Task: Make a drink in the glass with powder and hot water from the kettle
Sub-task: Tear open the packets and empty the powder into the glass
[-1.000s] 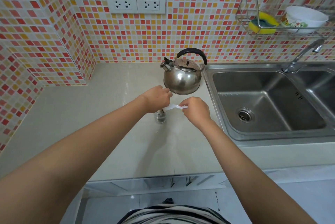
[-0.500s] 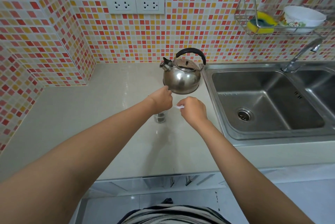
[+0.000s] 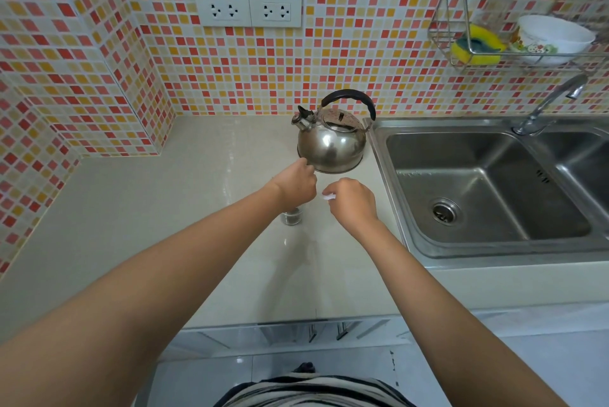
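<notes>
A small clear glass (image 3: 291,217) stands on the beige counter (image 3: 197,225), mostly covered from above by my left hand (image 3: 296,183). That hand's fingers are curled downward over the glass, and whatever they may hold is hidden. Just to the right, my right hand (image 3: 354,200) pinches a small white piece of powder packet (image 3: 328,196) at its fingertips. The steel kettle (image 3: 331,146) with a black handle sits upright behind both hands, close to my left fingertips, beside the sink.
A steel double sink (image 3: 487,189) with a tap (image 3: 547,107) lies to the right. Above it hangs a wire rack (image 3: 461,54) holding a yellow sponge and a white bowl. Two wall sockets (image 3: 247,9) are on the tiled backsplash. Tiled wall closes the counter's left side.
The white packet was stretched between both hands; the hands have drawn apart, and now only a small white piece shows at my right fingertips. My left hand stays over the glass.
</notes>
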{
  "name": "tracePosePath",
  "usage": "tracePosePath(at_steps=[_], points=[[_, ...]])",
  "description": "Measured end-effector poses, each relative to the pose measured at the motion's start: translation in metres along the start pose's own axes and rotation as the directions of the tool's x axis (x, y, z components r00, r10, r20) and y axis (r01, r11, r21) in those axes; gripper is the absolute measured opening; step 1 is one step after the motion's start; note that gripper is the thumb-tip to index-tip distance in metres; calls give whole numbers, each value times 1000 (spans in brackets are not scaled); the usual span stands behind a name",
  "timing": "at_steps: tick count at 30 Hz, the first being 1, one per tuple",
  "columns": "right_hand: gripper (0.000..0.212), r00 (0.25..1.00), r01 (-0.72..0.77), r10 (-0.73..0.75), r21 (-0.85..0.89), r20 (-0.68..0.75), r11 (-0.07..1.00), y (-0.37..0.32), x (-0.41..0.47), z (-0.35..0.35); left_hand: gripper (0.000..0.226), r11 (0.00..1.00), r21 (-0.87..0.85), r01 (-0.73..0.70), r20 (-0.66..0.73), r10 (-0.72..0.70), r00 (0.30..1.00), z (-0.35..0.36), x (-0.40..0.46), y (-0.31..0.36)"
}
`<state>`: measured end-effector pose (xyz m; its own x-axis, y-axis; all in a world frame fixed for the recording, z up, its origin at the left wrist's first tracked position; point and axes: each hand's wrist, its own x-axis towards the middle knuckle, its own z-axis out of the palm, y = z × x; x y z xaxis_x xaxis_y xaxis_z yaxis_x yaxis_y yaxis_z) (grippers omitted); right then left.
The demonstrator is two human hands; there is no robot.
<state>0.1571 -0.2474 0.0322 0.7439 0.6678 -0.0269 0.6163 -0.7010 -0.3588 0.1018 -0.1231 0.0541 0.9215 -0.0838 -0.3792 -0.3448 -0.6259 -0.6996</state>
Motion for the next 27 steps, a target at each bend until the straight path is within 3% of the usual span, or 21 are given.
tracePosePath(at_steps=[5, 12, 18, 23, 25, 27], points=[[27, 1000, 15, -15, -42, 4, 999, 0, -1, -1, 21, 994, -91, 60, -39, -64, 997, 8, -6, -5], [31, 998, 57, -58, -85, -11, 995, 0, 0, 2, 21, 964, -226, 142, -70, -161, 984, 21, -14, -8], [20, 999, 37, -36, -84, 3, 996, 2, -3, 0, 20, 847, -439, 301, -22, -345, 938, 38, -18, -8], [20, 988, -96, 126, 272, -94, 957, 13, -2, -3, 29, 765, -547, 339, -13, -412, 911, 49, -18, -8], [16, 955, -211, 283, 460, -92, 862, 17, 0, -1, 30, 756, -561, 337, -20, -420, 907, 51, -17, -7], [12, 895, -358, 446, 611, 9, 706, 22, 4, 2, 31, 751, -567, 337, -21, -422, 906, 52, -17, -7]])
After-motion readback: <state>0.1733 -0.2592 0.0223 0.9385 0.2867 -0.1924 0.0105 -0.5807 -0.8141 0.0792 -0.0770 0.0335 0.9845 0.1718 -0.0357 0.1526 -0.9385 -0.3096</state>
